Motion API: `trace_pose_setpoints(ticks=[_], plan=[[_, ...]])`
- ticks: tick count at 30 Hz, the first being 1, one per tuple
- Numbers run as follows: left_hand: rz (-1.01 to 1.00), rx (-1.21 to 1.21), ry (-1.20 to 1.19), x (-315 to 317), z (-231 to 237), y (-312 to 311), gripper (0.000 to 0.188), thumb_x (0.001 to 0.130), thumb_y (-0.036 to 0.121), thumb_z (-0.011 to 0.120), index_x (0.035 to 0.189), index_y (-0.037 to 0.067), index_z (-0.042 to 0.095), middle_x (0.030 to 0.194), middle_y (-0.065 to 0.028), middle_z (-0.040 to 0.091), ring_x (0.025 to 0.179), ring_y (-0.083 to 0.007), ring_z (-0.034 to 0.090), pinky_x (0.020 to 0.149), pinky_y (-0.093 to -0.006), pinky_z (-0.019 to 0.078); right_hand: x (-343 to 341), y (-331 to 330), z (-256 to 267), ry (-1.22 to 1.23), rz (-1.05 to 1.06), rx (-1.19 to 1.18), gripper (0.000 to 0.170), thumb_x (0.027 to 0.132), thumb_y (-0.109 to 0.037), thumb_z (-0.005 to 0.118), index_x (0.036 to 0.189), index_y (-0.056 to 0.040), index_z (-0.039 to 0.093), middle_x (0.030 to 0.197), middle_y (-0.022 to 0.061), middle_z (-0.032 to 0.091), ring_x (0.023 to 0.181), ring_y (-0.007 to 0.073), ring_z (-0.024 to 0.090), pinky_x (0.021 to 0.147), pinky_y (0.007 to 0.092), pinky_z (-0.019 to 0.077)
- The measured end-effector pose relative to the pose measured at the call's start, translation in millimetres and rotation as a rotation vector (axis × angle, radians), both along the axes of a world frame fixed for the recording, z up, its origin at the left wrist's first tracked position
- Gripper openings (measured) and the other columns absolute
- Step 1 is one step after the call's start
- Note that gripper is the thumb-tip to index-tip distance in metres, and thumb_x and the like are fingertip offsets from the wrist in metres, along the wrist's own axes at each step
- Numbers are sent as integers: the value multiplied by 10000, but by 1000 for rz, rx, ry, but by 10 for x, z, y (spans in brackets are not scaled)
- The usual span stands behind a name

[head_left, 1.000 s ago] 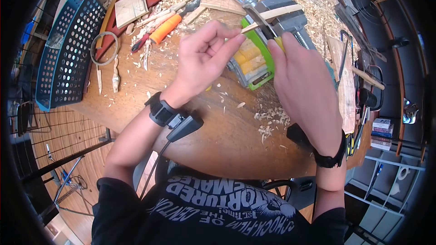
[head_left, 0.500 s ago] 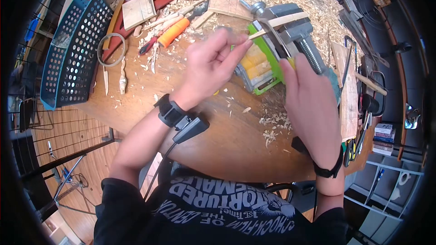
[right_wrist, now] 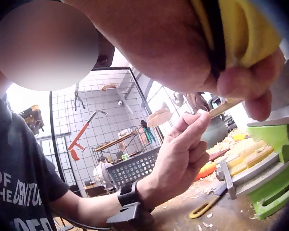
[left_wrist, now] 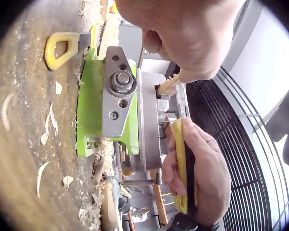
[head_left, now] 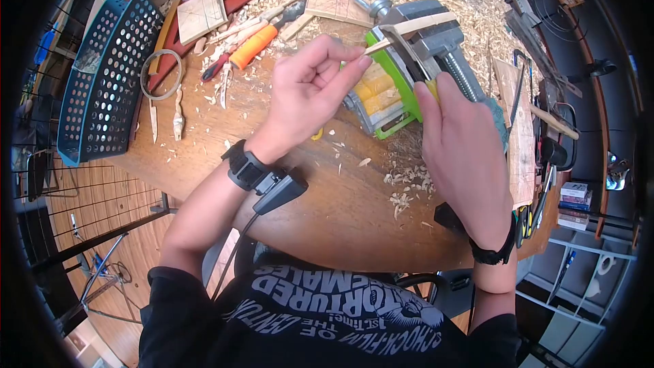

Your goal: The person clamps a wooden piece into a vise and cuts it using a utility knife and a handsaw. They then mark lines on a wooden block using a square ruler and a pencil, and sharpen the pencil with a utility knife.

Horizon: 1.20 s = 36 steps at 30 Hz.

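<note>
Yellow tool handle (left_wrist: 181, 166) is gripped by the right hand (head_left: 466, 153), its fingers curled round; they are mostly hidden in the head view. The left hand (head_left: 310, 88) pinches a wooden stick (head_left: 426, 22) at upper centre, fingertips covering one end. The blade (head_left: 411, 54) crosses it, partly hiding the vise (head_left: 439, 41). Blue basket (head_left: 105, 88) stands upper left.

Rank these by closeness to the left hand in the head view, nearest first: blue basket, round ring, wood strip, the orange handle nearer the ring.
1. Wood strip: pinched by the left hand.
2. Orange handle: to its left.
3. Round ring: farther left.
4. Blue basket: farthest left.
</note>
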State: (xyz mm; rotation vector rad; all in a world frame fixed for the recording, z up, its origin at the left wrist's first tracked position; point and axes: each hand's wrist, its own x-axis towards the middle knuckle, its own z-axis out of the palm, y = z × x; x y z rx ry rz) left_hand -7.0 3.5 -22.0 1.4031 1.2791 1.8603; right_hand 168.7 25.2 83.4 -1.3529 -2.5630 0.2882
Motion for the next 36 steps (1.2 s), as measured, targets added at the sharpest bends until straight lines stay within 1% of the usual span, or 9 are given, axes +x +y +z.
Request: trace_pose_setpoints(ticks=[13, 19, 21, 22, 24, 28, 31, 33, 36], plan=[[-79, 21, -33, -38, -39, 18, 35, 921, 1, 673, 918, 13, 640, 584, 133, 363, 539, 40, 294, 470, -181, 201, -120, 94, 10, 10, 47, 29, 271, 1016, -189, 489, 849, 19, 536, 640, 240, 610, 632, 430, 640, 590, 490, 520], [-83, -8, -20, -57, -15, -7, 28, 927, 9, 670, 921, 16, 643, 585, 133, 363, 542, 39, 295, 471, -184, 206, -153, 159, -85, 52, 113, 135, 279, 1015, -190, 492, 845, 25, 545, 628, 234, 605, 636, 432, 643, 576, 487, 520], [-111, -79, -36, -54, 40, -38, 122, 928, 24, 687, 870, 44, 582, 640, 129, 368, 574, 39, 302, 543, -143, 291, -156, 157, -61, 43, 82, 76, 287, 1015, -197, 494, 845, 27, 547, 633, 237, 607, 650, 437, 642, 586, 490, 519], [-110, -78, -36, -61, 20, -26, 122, 928, 24, 687, 870, 44, 582, 640, 129, 368, 574, 39, 302, 543, -143, 291, -153, 158, -54, 43, 83, 78, 287, 1015, -197, 494, 845, 27, 547, 633, 237, 607, 650, 437, 642, 586, 490, 519], [-71, -17, 26, -88, -36, 14, 36, 916, 36, 693, 926, 27, 660, 558, 127, 380, 524, 35, 313, 454, -186, 221, -148, 152, -33, 35, 89, 62, 306, 1014, -231, 503, 861, 29, 550, 646, 236, 614, 663, 436, 643, 604, 492, 521], [-40, -23, 60, -101, -7, 4, 40, 899, 41, 712, 908, 27, 676, 525, 95, 386, 499, 20, 324, 442, -200, 235, -137, 132, 16, 21, 17, 5, 338, 1013, -274, 513, 863, 27, 553, 658, 253, 609, 662, 451, 634, 613, 512, 508], [8, -32, 116, -95, 9, -7, 48, 891, 39, 718, 901, 23, 674, 517, 83, 368, 492, 11, 313, 440, -208, 233, -86, 126, 97, 60, -4, -143, 359, 1016, -302, 509, 870, 24, 549, 688, 272, 601, 695, 473, 612, 624, 526, 475], [1, -38, 100, -97, 1, 1, 48, 890, 39, 719, 900, 23, 675, 516, 82, 361, 491, 8, 307, 439, -212, 230, -29, 155, 105, 196, -60, -361, 373, 1020, -315, 499, 871, 24, 544, 715, 279, 589, 729, 488, 583, 637, 517, 445], [-10, -45, 79, -87, -8, 2, 49, 889, 40, 720, 901, 23, 675, 515, 81, 350, 489, 4, 298, 438, -218, 224, 13, 144, 114, 238, -74, -378, 383, 1018, -326, 499, 872, 24, 552, 732, 271, 587, 753, 484, 571, 648, 502, 435]])
